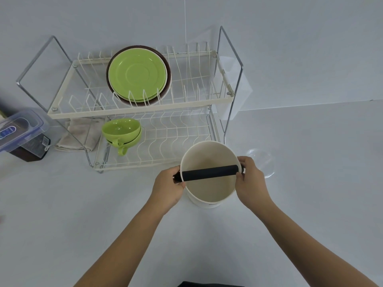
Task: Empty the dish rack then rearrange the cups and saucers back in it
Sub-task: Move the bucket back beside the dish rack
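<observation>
Both hands are busy with one thing: the left hand (169,188) and the right hand (251,179) each close around an end of a black cylindrical bar (209,172) that spans the mouth of a cream round tub (209,191), standing on the white counter (83,214) just near of the rack's right end. The tub looks empty inside.

Judging by the load, the emptying step is barely under way or not yet begun. The white two-tier wire dish rack (132,112) holds a green saucer (137,74) upright in the far, upper tier, with a second pale-edged saucer and a dark brown plate (167,83) right behind it. On the near, lower tier at the left, two green cups (122,130) sit nested, handles pointing near. The next move, I would judge, calls for letting go of the tub and reaching left and far for the cups, lifting them clear of the wire prongs.

Hard to make out: how many saucers are stacked behind the front one; what the bar is for, and whether it is fixed to the tub. A clear plastic lid (262,162) right of the tub is faint against the counter. At the left edge a blue-lidded clear plastic box (20,129) is cut off, and a folded beige cloth (83,133) lies partly under the rack.
</observation>
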